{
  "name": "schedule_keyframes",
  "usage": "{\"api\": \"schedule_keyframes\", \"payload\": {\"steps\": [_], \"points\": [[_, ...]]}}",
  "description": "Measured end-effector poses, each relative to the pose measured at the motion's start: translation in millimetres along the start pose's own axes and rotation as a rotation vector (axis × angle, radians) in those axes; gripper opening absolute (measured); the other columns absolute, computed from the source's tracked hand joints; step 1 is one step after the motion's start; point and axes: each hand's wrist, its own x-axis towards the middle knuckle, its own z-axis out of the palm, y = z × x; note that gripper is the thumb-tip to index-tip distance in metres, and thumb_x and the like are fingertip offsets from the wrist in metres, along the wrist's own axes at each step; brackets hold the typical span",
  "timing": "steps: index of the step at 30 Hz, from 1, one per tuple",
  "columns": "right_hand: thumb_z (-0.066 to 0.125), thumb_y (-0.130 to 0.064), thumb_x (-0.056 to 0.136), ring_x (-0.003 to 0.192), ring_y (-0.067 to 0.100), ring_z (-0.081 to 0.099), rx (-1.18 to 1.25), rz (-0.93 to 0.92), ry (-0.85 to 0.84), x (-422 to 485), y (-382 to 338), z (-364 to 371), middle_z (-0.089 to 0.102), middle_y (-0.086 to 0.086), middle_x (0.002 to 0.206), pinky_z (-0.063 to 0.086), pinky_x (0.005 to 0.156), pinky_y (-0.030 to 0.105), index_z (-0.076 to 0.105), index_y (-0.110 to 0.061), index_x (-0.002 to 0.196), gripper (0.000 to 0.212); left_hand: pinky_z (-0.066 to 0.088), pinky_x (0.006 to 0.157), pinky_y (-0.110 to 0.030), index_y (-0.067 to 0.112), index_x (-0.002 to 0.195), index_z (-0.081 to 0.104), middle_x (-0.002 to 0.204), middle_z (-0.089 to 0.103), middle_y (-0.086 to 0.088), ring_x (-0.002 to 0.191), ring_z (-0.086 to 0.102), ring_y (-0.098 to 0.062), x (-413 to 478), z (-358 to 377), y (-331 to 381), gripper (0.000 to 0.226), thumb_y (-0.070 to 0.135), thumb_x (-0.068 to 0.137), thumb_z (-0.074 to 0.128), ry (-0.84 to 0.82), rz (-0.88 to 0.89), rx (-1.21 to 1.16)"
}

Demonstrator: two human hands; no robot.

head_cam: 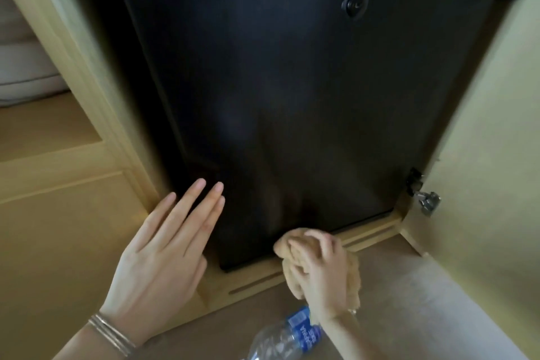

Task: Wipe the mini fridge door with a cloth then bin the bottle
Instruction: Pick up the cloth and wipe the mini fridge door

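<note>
The black mini fridge door (277, 102) fills the middle of the view, set inside a pale wood cabinet. My right hand (321, 272) is shut on a tan cloth (352, 278) and presses it against the door's bottom edge, right of centre. My left hand (163, 251) is open with fingers together, its fingertips lying over the door's lower left corner. A clear plastic bottle (280, 339) with a blue label lies on the floor just below my right wrist, partly hidden by it.
The open cabinet door (491, 184) stands at the right with a metal hinge (426, 202). A round lock (355, 3) sits at the fridge door's upper right. The cabinet frame (87, 67) borders the left. Grey floor (423, 301) lies at the lower right.
</note>
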Motion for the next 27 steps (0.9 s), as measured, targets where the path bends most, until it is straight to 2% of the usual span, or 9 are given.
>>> {"api": "schedule_keyframes", "payload": {"steps": [5,10,12,16,17,19,22,24,27], "points": [[0.072,-0.027,0.072,0.1,0.024,0.054,0.181,0.003,0.437,101.8,-35.4,-71.4,0.047,-0.002,0.115,0.047,0.079,0.041,0.062,-0.031,0.106,0.036,0.025,0.112,-0.052,-0.001,0.141,0.043,0.154,0.035,-0.014,0.145,0.025,-0.031,25.9,-3.4,7.1,0.059,0.014,0.085,0.036,0.035,-0.053,-0.066],[0.074,-0.03,0.072,0.099,0.024,0.052,0.153,-0.128,0.484,173.7,-54.8,-105.1,0.055,-0.001,0.113,0.04,0.076,0.029,0.07,-0.029,0.1,0.028,0.021,0.116,-0.053,0.001,0.143,0.041,0.155,0.032,-0.013,0.146,0.022,-0.03,57.0,-9.9,11.5,0.06,0.014,0.085,0.038,0.098,-0.048,-0.08],[0.071,-0.032,0.071,0.1,0.022,0.051,0.154,0.042,0.542,179.9,-25.8,-113.9,0.051,-0.004,0.114,0.042,0.074,0.029,0.067,-0.031,0.102,0.031,0.021,0.116,-0.053,0.0,0.143,0.041,0.156,0.031,-0.013,0.146,0.021,-0.03,65.4,-11.9,12.6,0.06,0.014,0.084,0.039,0.104,-0.031,-0.084],[0.069,-0.027,0.078,0.102,0.021,0.053,0.353,0.683,0.714,194.5,46.4,-140.3,0.05,0.001,0.111,0.05,0.08,0.028,0.066,-0.02,0.108,0.031,0.019,0.117,-0.053,-0.001,0.143,0.04,0.156,0.03,-0.013,0.147,0.02,-0.03,79.0,-13.1,14.5,0.06,0.014,0.085,0.038,0.112,0.007,-0.054],[0.069,-0.026,0.079,0.102,0.022,0.053,0.334,0.725,0.699,196.9,49.8,-144.5,0.049,0.002,0.112,0.048,0.077,0.024,0.066,-0.019,0.11,0.032,0.019,0.117,-0.053,-0.001,0.143,0.04,0.156,0.03,-0.013,0.147,0.02,-0.03,82.1,-13.3,14.5,0.06,0.014,0.085,0.038,0.113,0.009,-0.051],[0.069,-0.027,0.076,0.102,0.023,0.052,0.193,0.527,0.625,198.4,29.5,-145.7,0.05,0.003,0.114,0.037,0.072,0.015,0.065,-0.021,0.109,0.034,0.019,0.116,-0.054,0.0,0.143,0.04,0.156,0.03,-0.013,0.147,0.02,-0.03,87.3,-14.4,14.3,0.06,0.014,0.085,0.038,0.118,-0.003,-0.059],[0.067,-0.032,0.073,0.102,0.022,0.047,0.026,-0.075,0.406,197.0,-17.7,-145.6,0.049,-0.001,0.116,0.035,0.077,0.026,0.065,-0.029,0.105,0.032,0.02,0.116,-0.054,0.0,0.143,0.041,0.156,0.031,-0.012,0.146,0.021,-0.03,96.2,-16.7,13.8,0.059,0.014,0.086,0.034,0.13,-0.014,-0.057],[0.066,-0.032,0.074,0.102,0.021,0.046,-0.067,-0.18,0.397,210.3,-10.3,-156.6,0.047,-0.005,0.116,0.035,0.08,0.028,0.066,-0.029,0.104,0.03,0.022,0.115,-0.055,0.001,0.142,0.042,0.156,0.032,-0.012,0.146,0.022,-0.03,99.4,-17.0,14.1,0.058,0.015,0.087,0.033,0.131,-0.011,-0.071],[0.066,-0.029,0.078,0.103,0.015,0.048,0.231,0.415,0.65,241.5,21.9,-180.9,0.043,-0.008,0.11,0.043,0.082,0.025,0.064,-0.025,0.11,0.032,0.023,0.115,-0.054,0.0,0.142,0.042,0.155,0.033,-0.011,0.146,0.022,-0.029,100.0,-16.6,12.4,0.057,0.014,0.087,0.032,0.145,0.01,-0.081]]}}
